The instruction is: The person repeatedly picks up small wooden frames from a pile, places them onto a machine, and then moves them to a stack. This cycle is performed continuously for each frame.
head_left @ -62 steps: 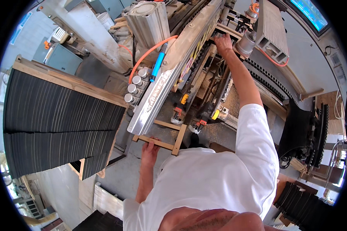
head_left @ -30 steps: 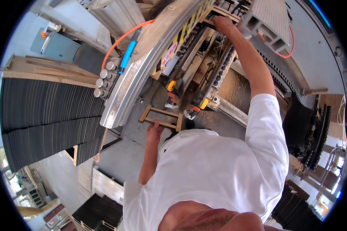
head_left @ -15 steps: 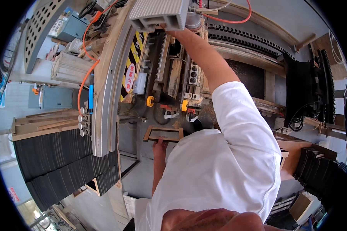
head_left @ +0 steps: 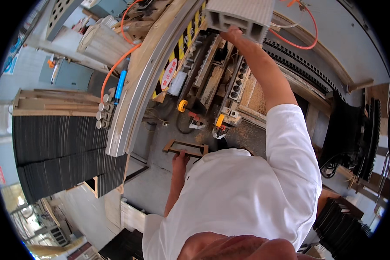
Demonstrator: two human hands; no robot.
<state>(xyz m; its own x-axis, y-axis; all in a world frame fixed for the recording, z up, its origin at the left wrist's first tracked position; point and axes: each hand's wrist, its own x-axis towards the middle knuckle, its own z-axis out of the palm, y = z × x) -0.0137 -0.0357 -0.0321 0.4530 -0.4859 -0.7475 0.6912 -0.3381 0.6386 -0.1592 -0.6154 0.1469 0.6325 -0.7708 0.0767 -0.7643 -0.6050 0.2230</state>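
Observation:
My left hand (head_left: 180, 160) is closed on the near rail of a small rectangular wooden frame (head_left: 172, 145), held low in front of my body. My right arm reaches far forward over the machine, and my right hand (head_left: 232, 35) is at the lower edge of a grey ribbed metal beam (head_left: 242, 12). Its fingers are small and partly hidden there, so their grip cannot be made out. Under the right forearm lie the machine's long rails (head_left: 212, 82), dusted with sawdust, and a row of round black knobs (head_left: 236, 88).
A long metal-faced beam (head_left: 136, 106) runs along the left, with an orange hose (head_left: 115, 67). Beyond it stand stacked dark panels (head_left: 60, 151). Two yellow round parts, one a yellow wheel (head_left: 182, 105), stick out at the machine's near end. Black cable chain (head_left: 297, 58) lies at right.
The view has turned, shifting the machine rightward in the picture. More of my right hand shows below the metal beam's end. My left hand still holds the wooden frame.

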